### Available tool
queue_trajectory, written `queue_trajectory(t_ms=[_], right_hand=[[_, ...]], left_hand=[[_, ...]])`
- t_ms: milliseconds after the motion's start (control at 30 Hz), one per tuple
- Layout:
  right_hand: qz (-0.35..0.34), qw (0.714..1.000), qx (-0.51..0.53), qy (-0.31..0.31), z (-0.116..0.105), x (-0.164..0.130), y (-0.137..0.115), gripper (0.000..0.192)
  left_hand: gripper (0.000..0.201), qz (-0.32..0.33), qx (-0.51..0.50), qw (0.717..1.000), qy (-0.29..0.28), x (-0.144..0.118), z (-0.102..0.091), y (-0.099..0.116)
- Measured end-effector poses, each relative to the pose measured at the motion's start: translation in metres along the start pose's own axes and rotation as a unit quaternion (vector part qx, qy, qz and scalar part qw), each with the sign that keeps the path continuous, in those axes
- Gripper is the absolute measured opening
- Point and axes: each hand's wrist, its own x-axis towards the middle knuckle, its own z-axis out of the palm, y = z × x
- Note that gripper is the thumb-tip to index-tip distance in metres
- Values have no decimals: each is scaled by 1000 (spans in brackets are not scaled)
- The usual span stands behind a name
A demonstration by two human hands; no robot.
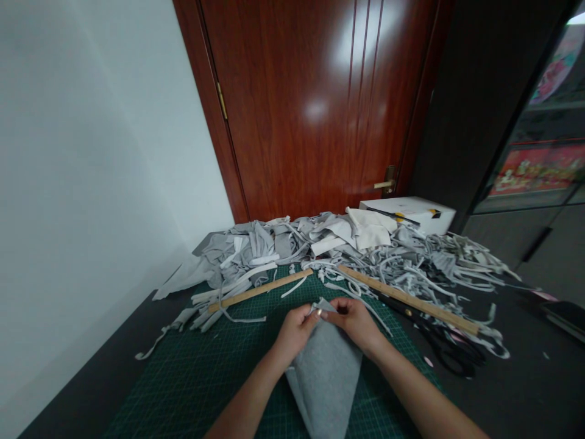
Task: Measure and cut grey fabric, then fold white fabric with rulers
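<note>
Both hands pinch the felt (325, 372) top corner mid-mat (192, 378): left hand (295, 332), right hand (354, 322) clenched on it. Looks like aligning/folding; next needs edges matched. Scissors (439, 341) near right edge.

You are looking at a dim, evenly lit room. Soft light is falling from above and in front, throwing pale glare patches onto the glossy door (315, 103). The wall (91, 152) at left is fading from bright to grey towards the bottom. The dark surface (525, 378) is swallowing detail, and the scissors (439, 341) are nearly blending into it. Straight lines are bending towards the edges, and the corners are stretching. Your hands are casting only faint shadows; focus is holding sharp in the centre.
</note>
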Motion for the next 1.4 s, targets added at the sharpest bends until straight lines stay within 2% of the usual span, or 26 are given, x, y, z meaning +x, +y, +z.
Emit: queue_trajectory(t_ms=[100,167,267,400,467,533,700,833,1000,1167,1267,1400], right_hand=[[-34,998,9,45,-3,2,-1,33],[-65,997,-6,48,-2,2,-2,30],[-121,991,-50,38,1,-3,-3,20],[-192,973,-127,-5,4,-11,-7,6],[-224,960,-166,-38,4,-13,-9,7],[-247,948,-190,-60,3,-13,-11,12],[-245,942,-212,-92,2,-11,-7,18],[-233,935,-256,-79,5,-11,0,19],[-226,926,-294,-69,9,-15,-1,19],[-244,926,-273,-94,7,-15,-4,17],[-251,922,-281,-88,7,-14,-2,16],[-229,940,-251,-21,10,-13,-1,14]], left_hand=[[37,0,-5,1000,-6,-2,1,2],[36,0,-31,999,-20,-4,2,2],[39,-48,-135,990,-20,-6,1,1],[42,-143,-287,947,-1,-7,-3,3],[42,-154,-317,936,-13,-7,-5,7],[41,-149,-318,936,-27,-7,-7,11],[42,-171,-285,943,-30,-5,-8,7],[36,-206,-262,943,-21,-4,-9,3],[20,-247,-281,927,38,-5,-9,9],[16,-267,-304,914,35,-5,-5,7],[15,-264,-312,912,41,-6,-3,7],[19,-211,-315,923,67,-6,-2,9]])
